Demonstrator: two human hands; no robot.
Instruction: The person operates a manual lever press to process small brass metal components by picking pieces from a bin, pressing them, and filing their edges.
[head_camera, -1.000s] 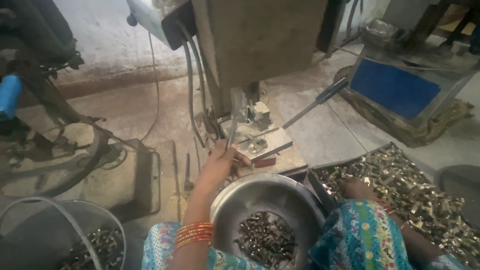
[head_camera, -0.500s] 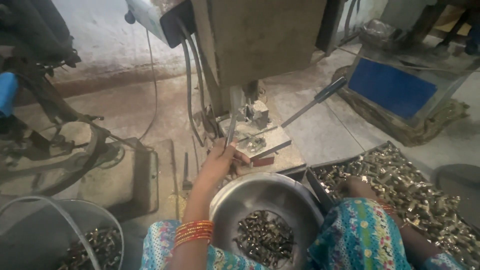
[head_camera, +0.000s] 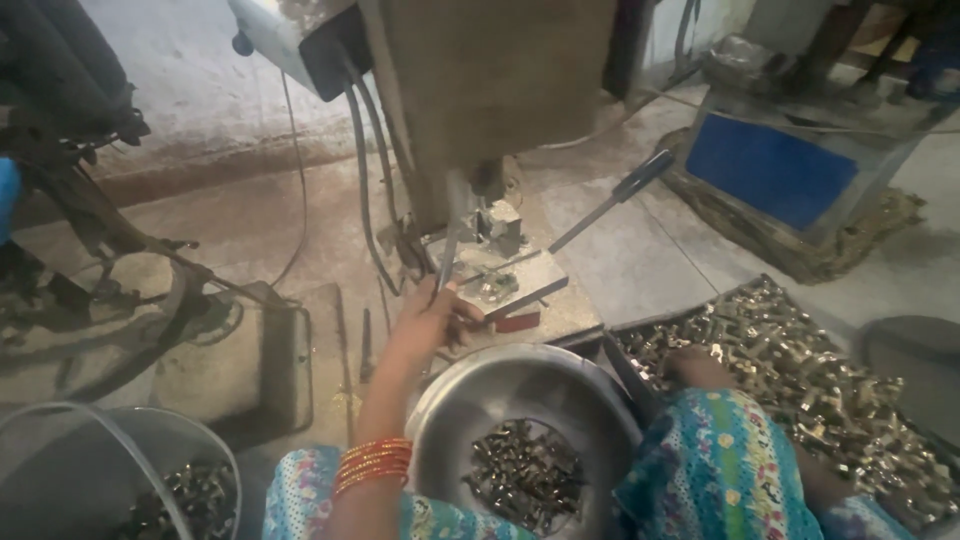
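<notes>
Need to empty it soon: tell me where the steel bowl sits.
In the head view, the steel bowl sits bottom centre, just below the left hand, left of the tray of brass parts.

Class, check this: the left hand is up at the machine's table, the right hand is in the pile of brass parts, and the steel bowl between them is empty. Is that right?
Not quite. The head view shows the steel bowl is not empty: small metal parts lie in its bottom. The left hand is at the machine's table, and the right hand is in the brass pile.
</notes>
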